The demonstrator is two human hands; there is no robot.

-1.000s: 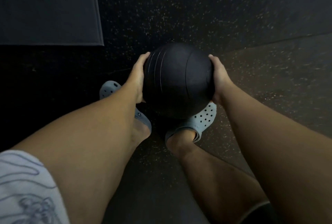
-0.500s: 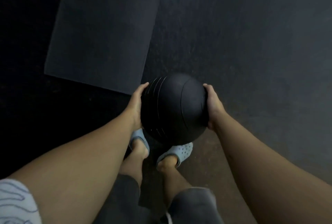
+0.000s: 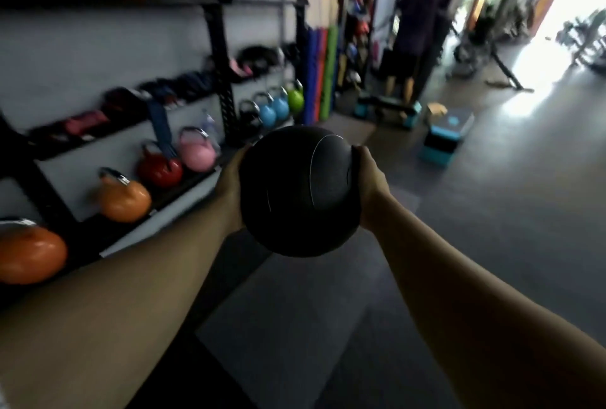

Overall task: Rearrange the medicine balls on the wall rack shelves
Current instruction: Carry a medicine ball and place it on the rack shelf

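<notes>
Left hand [image 3: 231, 190] and right hand [image 3: 369, 187] clasp the round black medicine ball [image 3: 300, 190], its pale seam seemingly running upright through the blur.

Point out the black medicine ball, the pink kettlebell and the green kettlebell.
black medicine ball [image 3: 300, 192]: head view, middle of its front face, between the two hands.
pink kettlebell [image 3: 197, 155]: head view, on its round body, lower shelf.
green kettlebell [image 3: 295, 99]: head view, on its round body, further along the rack.

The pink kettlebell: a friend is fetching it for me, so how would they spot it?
Look at the wall rack on the left, bottom shelf. The pink kettlebell sits beside the red kettlebell, before the upright post. It is the only pale pink one.
</notes>
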